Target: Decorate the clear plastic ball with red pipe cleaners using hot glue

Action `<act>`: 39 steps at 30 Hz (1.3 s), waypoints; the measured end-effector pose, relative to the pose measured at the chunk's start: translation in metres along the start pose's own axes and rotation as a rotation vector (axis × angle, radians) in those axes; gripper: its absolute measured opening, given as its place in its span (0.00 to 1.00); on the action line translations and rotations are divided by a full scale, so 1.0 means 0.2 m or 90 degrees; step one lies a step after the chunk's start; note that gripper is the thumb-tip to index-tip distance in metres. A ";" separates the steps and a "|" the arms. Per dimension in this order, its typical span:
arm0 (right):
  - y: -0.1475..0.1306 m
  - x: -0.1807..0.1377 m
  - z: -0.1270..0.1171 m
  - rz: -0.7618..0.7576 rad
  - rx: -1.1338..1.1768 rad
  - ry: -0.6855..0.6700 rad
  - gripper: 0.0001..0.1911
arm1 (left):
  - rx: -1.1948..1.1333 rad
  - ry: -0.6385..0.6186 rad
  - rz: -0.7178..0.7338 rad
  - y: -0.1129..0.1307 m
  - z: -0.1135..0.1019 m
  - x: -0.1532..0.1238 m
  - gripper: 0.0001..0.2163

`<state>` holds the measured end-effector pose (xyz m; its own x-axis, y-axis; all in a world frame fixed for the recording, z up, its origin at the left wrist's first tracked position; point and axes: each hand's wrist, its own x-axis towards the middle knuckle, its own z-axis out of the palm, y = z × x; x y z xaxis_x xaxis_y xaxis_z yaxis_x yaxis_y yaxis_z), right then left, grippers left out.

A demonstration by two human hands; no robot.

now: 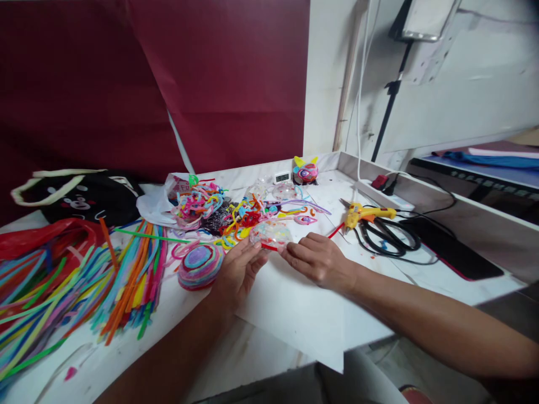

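Note:
A clear plastic dome [269, 230] sits between my hands, with a red pipe cleaner [269, 247] running along its near edge. My left hand [241, 264] is closed on the dome's left side, thumb and fingers at its rim. My right hand [318, 258] pinches the red pipe cleaner at the dome's right, and a red length sticks out beyond the knuckles. Just left of my left hand lies a round disc of coiled pipe cleaners [200, 266] in purple, blue and pink. White paper [295, 308] is spread beneath my hands.
Bundles of colourful pipe cleaners [130, 280] cover the left side, near a black bag [88, 196]. Behind the dome are curled scraps [197, 199], a small digital clock [282, 178] and a decorated ball [305, 171]. A yellow glue gun [370, 213], cables and a black phone [455, 249] lie right.

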<state>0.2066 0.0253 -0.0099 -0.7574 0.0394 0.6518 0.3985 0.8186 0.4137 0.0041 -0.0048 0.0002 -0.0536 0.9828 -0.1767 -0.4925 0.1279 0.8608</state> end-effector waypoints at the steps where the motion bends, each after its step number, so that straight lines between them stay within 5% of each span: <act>1: 0.00 0.00 0.00 0.003 -0.001 0.002 0.11 | -0.001 0.005 -0.001 0.00 0.00 0.00 0.06; 29: 0.04 -0.04 0.05 0.105 0.062 0.085 0.13 | -0.065 0.095 -0.024 0.03 0.05 -0.01 0.08; 39: 0.04 -0.02 0.04 0.255 0.307 0.135 0.08 | -0.060 0.114 -0.038 0.04 0.05 -0.02 0.09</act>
<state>0.2083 0.0361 -0.0148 -0.4609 0.3216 0.8271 0.3151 0.9306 -0.1863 0.0095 -0.0062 0.0133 -0.1710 0.9334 -0.3153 -0.5780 0.1641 0.7993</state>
